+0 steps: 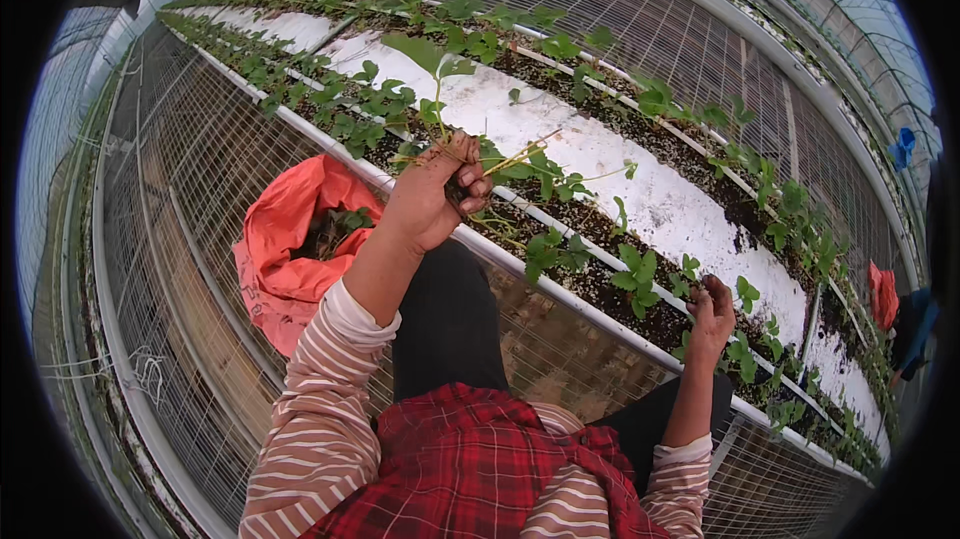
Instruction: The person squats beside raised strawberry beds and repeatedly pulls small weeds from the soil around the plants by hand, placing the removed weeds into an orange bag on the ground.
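My left hand (441,190), soiled at the fingers, is closed on a bunch of plucked plant stems (517,155), with a large green leaf (420,52) standing up from it. It is above the near planting row. Farther right, my right hand (711,317) is among small strawberry plants (636,278) in the same row. Its fingers are bent beside a young leaf (688,267); whether they pinch anything is hidden. Dark potting soil (596,291) shows between the plants.
A red woven sack (274,269) with plant waste in it leans at the near left. White sheeting (555,126) runs between two rows, edged by white pipes (491,242). Wire mesh (202,239) covers the aisle side. Another red bag (883,295) is at far right, near a partly visible person.
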`<act>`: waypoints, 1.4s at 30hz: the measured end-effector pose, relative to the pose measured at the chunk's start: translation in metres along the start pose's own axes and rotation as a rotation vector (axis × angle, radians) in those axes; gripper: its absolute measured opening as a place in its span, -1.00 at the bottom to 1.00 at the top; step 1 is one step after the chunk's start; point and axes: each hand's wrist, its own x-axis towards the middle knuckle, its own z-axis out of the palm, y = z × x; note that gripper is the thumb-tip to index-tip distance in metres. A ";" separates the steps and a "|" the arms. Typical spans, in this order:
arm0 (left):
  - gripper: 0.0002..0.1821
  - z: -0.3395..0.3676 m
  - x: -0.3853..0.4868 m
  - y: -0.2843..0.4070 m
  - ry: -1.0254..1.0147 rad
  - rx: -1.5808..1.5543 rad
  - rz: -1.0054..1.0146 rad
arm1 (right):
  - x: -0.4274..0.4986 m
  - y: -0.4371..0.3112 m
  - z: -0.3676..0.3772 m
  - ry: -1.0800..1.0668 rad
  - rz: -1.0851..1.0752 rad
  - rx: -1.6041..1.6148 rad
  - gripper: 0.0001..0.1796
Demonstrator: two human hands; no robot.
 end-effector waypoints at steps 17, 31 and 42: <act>-0.71 -0.337 -0.156 0.019 0.612 2.248 -0.860 | 0.006 0.093 -0.016 -0.122 0.216 -0.070 -0.72; -0.52 -0.435 -0.150 0.023 0.253 2.246 -1.128 | -0.005 0.074 0.024 -0.211 0.136 -0.270 -0.75; -0.56 -0.155 -0.015 0.066 0.472 2.314 0.136 | 0.007 0.048 0.029 -0.137 0.176 -0.217 -0.80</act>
